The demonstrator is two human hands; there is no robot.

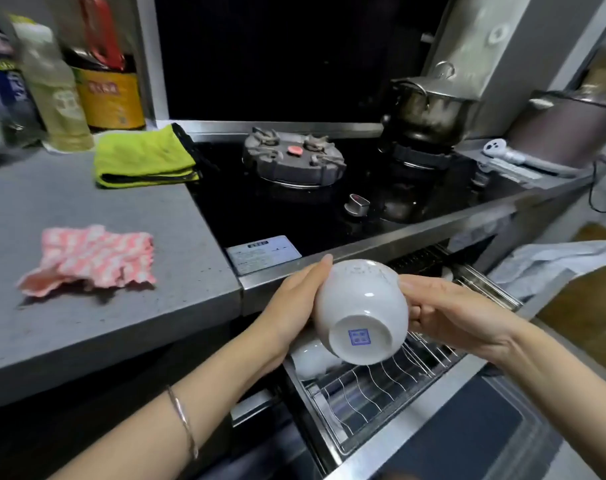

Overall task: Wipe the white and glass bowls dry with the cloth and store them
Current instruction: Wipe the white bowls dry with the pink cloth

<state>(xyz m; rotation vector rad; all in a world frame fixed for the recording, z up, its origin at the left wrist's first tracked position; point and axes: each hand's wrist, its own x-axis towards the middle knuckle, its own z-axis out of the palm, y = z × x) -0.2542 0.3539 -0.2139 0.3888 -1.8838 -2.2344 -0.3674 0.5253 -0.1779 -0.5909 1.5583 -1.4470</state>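
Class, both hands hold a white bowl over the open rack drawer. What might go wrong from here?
1. The white bowl is carried only between the left hand and the right hand. If it is slippery, it might drop onto the second bowl in the wire rack and chip.
2. The pink cloth lies on the counter, out of both hands, so the bowl may go in damp.
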